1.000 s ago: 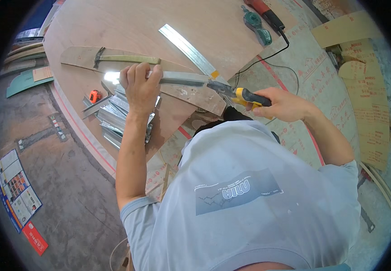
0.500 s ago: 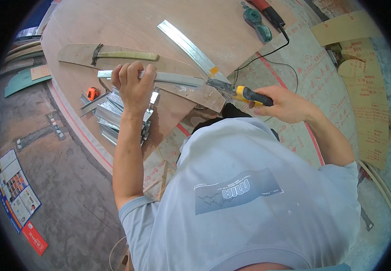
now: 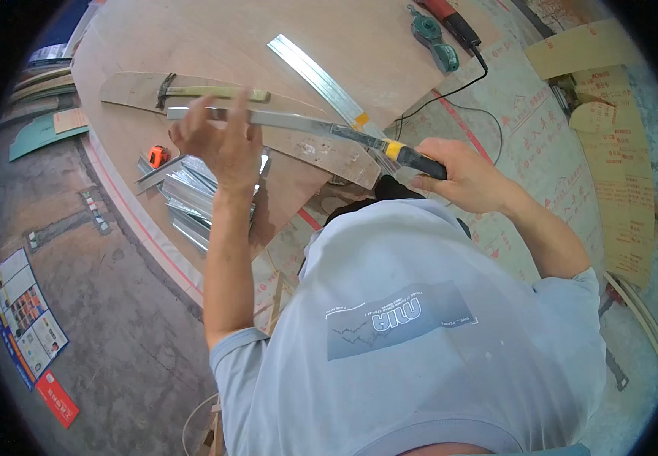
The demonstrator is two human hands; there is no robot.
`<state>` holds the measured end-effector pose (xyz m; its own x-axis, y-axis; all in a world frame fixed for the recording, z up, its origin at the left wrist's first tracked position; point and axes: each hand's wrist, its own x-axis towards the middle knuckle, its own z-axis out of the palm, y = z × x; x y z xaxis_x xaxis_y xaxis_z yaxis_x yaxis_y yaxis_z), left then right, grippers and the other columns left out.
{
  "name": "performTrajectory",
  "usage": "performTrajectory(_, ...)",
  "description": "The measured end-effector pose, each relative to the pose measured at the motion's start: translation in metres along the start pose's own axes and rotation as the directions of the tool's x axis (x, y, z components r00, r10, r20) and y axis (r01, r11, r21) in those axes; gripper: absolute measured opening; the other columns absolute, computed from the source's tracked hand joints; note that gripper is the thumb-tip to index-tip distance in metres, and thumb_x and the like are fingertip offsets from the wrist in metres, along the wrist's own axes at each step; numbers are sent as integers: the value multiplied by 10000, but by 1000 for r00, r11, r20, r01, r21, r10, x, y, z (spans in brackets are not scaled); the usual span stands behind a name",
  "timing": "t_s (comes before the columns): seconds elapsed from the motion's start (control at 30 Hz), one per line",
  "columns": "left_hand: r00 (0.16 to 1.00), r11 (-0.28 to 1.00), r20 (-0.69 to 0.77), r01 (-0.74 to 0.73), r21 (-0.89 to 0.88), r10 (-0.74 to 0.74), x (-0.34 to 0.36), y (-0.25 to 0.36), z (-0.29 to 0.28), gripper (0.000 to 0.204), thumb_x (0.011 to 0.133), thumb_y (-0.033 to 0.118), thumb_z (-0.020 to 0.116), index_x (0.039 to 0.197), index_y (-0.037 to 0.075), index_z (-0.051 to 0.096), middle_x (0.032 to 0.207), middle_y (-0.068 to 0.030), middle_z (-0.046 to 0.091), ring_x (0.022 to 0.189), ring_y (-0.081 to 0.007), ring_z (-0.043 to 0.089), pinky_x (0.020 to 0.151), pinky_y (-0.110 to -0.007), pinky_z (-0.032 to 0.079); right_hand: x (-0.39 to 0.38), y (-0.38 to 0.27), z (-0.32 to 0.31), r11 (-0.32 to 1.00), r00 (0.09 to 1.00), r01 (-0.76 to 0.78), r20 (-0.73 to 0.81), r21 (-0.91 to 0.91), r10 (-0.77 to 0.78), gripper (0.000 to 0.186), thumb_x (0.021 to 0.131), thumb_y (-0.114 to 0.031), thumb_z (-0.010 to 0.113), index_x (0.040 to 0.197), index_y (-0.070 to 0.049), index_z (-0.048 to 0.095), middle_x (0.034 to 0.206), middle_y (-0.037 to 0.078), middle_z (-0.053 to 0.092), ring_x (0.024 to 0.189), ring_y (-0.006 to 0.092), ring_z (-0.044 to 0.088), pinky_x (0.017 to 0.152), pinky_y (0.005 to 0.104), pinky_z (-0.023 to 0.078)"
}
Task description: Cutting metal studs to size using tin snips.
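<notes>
My right hand [image 3: 466,173] is wrapped round the black and yellow handles of a pair of tin snips [image 3: 367,140]. Their jaws meet the right end of a narrow, shiny metal channel strip [image 3: 291,121], which stretches leftward above the board. At the strip's left part is my left hand [image 3: 218,144], its fingers raised, spread and smeared by motion; the strip passes by the fingers. Below that hand lies a pile of cut metal channel pieces [image 3: 190,190]. A longer metal channel [image 3: 317,80] with an orange mark lies beyond the snips.
A hammer [image 3: 211,93] rests on a long curved board [image 3: 127,87]. An orange tape measure [image 3: 158,156] sits beside the metal pile. At the far right are a green tool [image 3: 434,42] and a red and black power tool [image 3: 454,21], whose cord [image 3: 469,80] trails over printed sheeting.
My left hand has loosened from its closed grip on the strip, and its fingers have spread. The snips have swung slightly left and the handles now look closer together.
</notes>
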<state>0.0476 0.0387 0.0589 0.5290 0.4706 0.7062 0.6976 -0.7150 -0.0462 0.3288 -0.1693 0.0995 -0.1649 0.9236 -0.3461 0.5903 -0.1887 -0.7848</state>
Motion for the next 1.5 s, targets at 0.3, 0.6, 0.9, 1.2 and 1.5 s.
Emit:
performTrajectory(0.3, 261, -777, 788, 171, -606, -557, 18, 38, 0, 251, 952, 128, 715, 1068, 30, 515, 864, -64, 517, 895, -222, 597, 890, -509, 536, 7, 9, 21, 979, 972, 149, -161, -142, -171, 225, 908, -134, 730, 1069, -19, 623, 1006, 150, 585, 926, 358, 587, 795, 432, 473)
performTrajectory(0.6, 188, -715, 757, 252, -653, -625, 9, 31, 19, 245, 913, 11, 717, 905, 134, 505, 734, -10, 504, 625, -145, 518, 694, -377, 523, 11, 19, 37, 982, 980, 152, -114, -114, -164, 261, 926, -181, 711, 1120, -25, 634, 1049, 146, 602, 940, 351, 595, 810, 430, 478)
performTrajectory(0.9, 205, -710, 756, 260, -654, -621, 5, 32, 19, 272, 913, 4, 720, 898, 137, 483, 727, -8, 491, 620, -143, 510, 694, -381, 523, 13, 19, 36, 983, 986, 143, -74, -112, -152, 251, 943, -209, 704, 1112, -36, 634, 1023, 139, 599, 922, 333, 593, 788, 426, 470)
performTrajectory(1.2, 194, -654, 698, 247, -715, -689, -8, 41, 25, 304, 925, 12, 719, 976, 141, 449, 759, -15, 495, 637, -142, 521, 718, -389, 538, 29, 33, 43, 985, 996, 32, -72, -169, -44, 194, 944, -185, 700, 1021, -19, 637, 859, 195, 609, 836, 398, 582, 738, 463, 456)
performTrajectory(1.5, 689, 155, 281, 498, -853, -668, -7, 105, 13, 514, 821, 121, 859, 1105, 45, 438, 963, -35, 528, 887, -127, 534, 829, -308, 479, 60, 36, 29, 954, 977, -213, -13, -212, 215, 225, 950, -208, 669, 1041, -3, 651, 941, 229, 685, 863, 424, 623, 757, 487, 471)
